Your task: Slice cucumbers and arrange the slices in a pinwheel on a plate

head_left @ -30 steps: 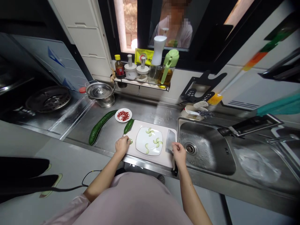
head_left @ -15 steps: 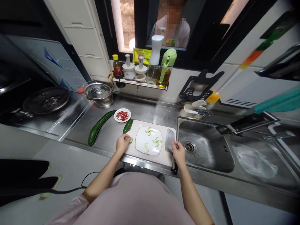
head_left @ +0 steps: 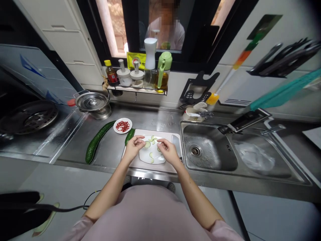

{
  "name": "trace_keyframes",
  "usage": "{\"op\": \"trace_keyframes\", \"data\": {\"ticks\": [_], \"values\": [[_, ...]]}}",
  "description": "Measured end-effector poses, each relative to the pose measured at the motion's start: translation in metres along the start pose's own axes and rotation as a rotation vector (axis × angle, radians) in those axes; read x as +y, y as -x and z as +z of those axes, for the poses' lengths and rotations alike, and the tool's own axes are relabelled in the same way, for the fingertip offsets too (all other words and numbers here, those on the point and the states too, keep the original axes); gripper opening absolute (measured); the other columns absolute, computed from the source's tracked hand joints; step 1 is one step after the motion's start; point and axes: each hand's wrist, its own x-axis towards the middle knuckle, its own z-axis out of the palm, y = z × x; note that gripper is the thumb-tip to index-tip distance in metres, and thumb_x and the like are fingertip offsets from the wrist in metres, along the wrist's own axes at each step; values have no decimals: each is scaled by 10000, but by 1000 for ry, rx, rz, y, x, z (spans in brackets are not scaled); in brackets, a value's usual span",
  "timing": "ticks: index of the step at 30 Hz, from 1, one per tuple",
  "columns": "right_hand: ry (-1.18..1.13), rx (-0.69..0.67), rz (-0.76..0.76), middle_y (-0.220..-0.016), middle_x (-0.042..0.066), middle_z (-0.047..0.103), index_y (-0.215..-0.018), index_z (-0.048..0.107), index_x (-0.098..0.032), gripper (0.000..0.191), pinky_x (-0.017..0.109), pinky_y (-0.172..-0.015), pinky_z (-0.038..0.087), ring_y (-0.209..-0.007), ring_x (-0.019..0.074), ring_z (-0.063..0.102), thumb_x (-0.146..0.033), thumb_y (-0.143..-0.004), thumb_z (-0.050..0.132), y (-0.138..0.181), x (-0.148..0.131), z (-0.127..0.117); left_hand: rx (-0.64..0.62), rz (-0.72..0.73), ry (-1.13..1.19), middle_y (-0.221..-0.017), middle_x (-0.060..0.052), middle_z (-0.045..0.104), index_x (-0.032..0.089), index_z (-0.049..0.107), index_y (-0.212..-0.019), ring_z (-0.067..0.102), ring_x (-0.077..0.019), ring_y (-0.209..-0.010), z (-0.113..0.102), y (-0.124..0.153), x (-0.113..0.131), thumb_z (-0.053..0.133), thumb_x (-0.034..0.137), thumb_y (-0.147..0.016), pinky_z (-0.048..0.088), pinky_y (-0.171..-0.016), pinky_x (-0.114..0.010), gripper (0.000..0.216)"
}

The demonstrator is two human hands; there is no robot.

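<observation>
Above the left part of a white square plate (head_left: pixel 158 158), my left hand (head_left: pixel 132 147) pinches a thin round cucumber slice (head_left: pixel 147 144). My right hand (head_left: pixel 169 152) reaches over the plate's right side with its fingers drawn together; whatever sits between them is hidden. Curved cucumber pieces (head_left: pixel 151 158) lie on the plate, some set in a pinwheel at its back. Under the plate is a pale cutting board (head_left: pixel 135 164). A kitchen knife (head_left: pixel 176 142) rests on the board's right end, partly behind my right hand. At the board's left corner lies a cut cucumber (head_left: pixel 129 136).
A long whole cucumber (head_left: pixel 98 143) and a small white dish (head_left: pixel 114 127) of red bits are left of the board. The sink (head_left: pixel 210 150) adjoins its right. Behind stand a lidded steel pot (head_left: pixel 92 102) and a condiment rack (head_left: pixel 140 89).
My left hand has moved right from the board's edge to over the plate, bringing the cucumber slice. My right hand has moved left from beside the knife to the plate. The view has shifted.
</observation>
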Motion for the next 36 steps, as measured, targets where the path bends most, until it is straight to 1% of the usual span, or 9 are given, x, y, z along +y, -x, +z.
{"op": "trace_keyframes", "data": {"ticks": [5, 7, 9, 12, 15, 17, 21, 29, 36], "values": [[148, -120, -241, -882, 29, 632, -1025, 669, -230, 212, 263, -703, 451, -751, 138, 560, -339, -883, 555, -5, -24, 4, -109, 155, -129, -740, -10, 669, 173, 637, -1011, 613, -132, -710, 10, 10, 24, 737, 302, -693, 451, -725, -257, 358], [171, -129, -287, -884, 32, 631, -964, 669, -230, 173, 271, -727, 456, -797, 150, 571, -317, -902, 533, -7, -30, 4, -104, 171, -131, -759, -15, 671, 175, 638, -1004, 611, -132, -720, 13, 12, 28, 741, 308, -693, 452, -725, -253, 354], [187, -108, -320, -871, 34, 629, -927, 663, -228, 169, 280, -740, 457, -822, 160, 574, -306, -916, 513, -7, -33, 4, -41, 155, -102, -759, -14, 666, 172, 638, -983, 595, -121, -698, 14, 12, 27, 760, 333, -673, 444, -689, -236, 370], [220, -45, -377, -867, 41, 627, -938, 661, -229, 183, 303, -777, 454, -854, 176, 572, -304, -931, 493, -7, -37, 3, 38, 9, -1, -670, 0, 631, 161, 628, -965, 533, -91, -581, 14, 12, 24, 752, 437, -676, 384, -548, -196, 418], [262, 8, -452, -885, 49, 627, -961, 664, -234, 192, 325, -808, 447, -882, 189, 564, -294, -940, 482, -6, -40, 2, -52, -217, 143, -622, -1, 615, 152, 622, -982, 466, -62, -488, 14, 13, 24, 713, 528, -696, 296, -449, -165, 482], [292, 31, -497, -883, 50, 623, -976, 665, -238, 193, 331, -807, 447, -882, 192, 559, -286, -942, 482, -6, -40, 1, -112, -322, 235, -659, -11, 632, 156, 618, -999, 471, -50, -489, 15, 14, 27, 725, 529, -687, 293, -442, -148, 498], [344, 44, -563, -881, 51, 611, -1010, 669, -248, 191, 331, -789, 455, -875, 189, 551, -266, -937, 494, -6, -39, 1, -171, -398, 366, -711, -9, 638, 171, 617, -1029, 513, -46, -529, 19, 15, 34, 760, 462, -676, 337, -463, -134, 480], [408, 15, -566, -929, 56, 608, -1051, 674, -267, 205, 330, -812, 458, -913, 192, 545, -264, -933, 507, -5, -31, 0, -172, -369, 368, -746, -8, 642, 178, 611, -1090, 531, -55, -579, 20, 10, 34, 803, 329, -623, 340, -487, -144, 526], [332, -8, -471, -939, 70, 622, -1021, 671, -256, 203, 368, -844, 455, -939, 215, 550, -325, -936, 499, -5, -33, 2, -105, -259, 264, -716, 10, 611, 187, 601, -1088, 510, -67, -591, 23, 8, 33, 820, 375, -576, 347, -522, -177, 588]]}}
